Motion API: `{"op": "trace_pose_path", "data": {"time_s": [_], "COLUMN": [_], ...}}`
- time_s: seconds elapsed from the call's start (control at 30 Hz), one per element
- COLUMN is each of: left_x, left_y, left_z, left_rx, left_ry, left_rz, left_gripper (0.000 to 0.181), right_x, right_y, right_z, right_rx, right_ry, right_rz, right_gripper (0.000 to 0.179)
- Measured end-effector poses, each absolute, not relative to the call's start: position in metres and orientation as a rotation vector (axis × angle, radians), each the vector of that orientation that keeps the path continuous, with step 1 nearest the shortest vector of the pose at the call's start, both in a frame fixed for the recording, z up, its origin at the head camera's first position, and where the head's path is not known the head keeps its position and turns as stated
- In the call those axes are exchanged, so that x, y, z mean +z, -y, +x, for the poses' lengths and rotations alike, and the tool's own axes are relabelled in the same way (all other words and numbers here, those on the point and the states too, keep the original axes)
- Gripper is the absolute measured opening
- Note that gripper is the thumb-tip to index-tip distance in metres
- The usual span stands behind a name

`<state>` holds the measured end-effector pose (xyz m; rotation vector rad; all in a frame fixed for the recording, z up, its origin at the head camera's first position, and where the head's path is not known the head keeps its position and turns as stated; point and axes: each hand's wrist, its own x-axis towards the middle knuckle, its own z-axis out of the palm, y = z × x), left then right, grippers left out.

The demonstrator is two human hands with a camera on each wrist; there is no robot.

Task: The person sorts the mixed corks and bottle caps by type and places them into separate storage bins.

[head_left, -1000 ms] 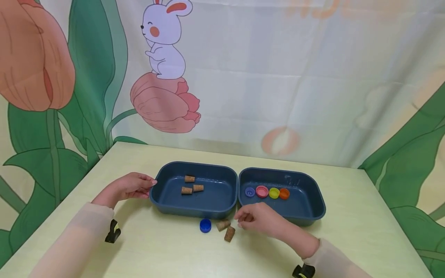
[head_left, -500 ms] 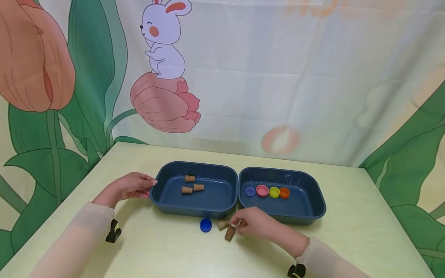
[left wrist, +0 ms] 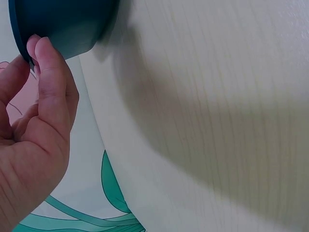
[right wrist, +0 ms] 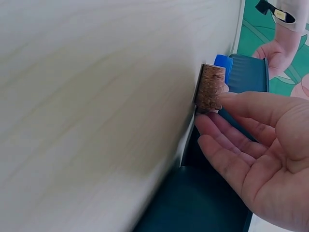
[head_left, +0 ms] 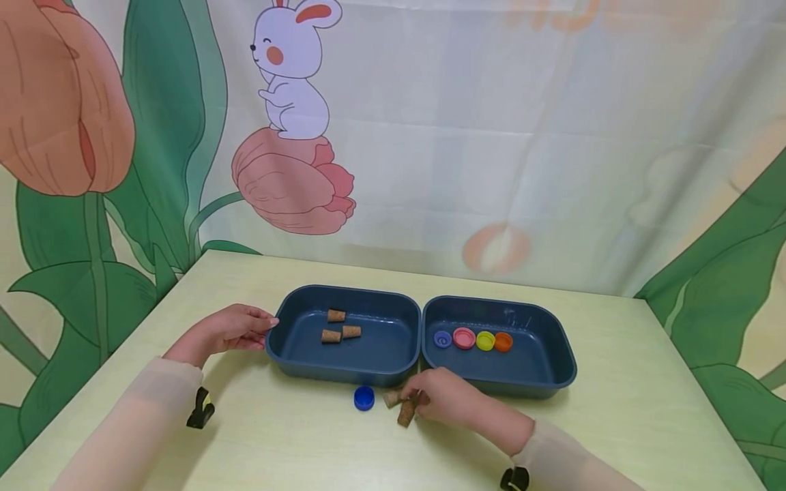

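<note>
The left hand (head_left: 241,329) pinches one tray (head_left: 344,374) by its rim — the right hand (head_left: 443,395) is at two corks (head_left: 406,414), whether pinching one I can't tell.

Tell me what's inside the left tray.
Inside the left tray lie a far cork, a near cork and a right-hand cork, three in all. In the head view, its near rim hides the near wall's inner face and perhaps a little floor.
</note>
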<state>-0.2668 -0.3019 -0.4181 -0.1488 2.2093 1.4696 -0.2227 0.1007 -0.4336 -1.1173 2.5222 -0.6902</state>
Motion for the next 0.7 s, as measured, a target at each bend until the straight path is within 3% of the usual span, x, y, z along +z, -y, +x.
{"op": "trace_pose_path", "data": {"time_s": [0.7], "left_x": [-0.4155], "left_y": [0.3004], "left_z": [-0.2638], "left_rx": [1.485], "left_ry": [-2.202], "left_rz": [-0.153], "left_gripper": [0.029], "right_x": [-0.4371], "right_y": [-0.0913], "right_z": [-0.2223], "right_rx": [-0.564], "right_ry": [-2.578], "right_rz": [-1.158], "right_gripper": [0.015]}}
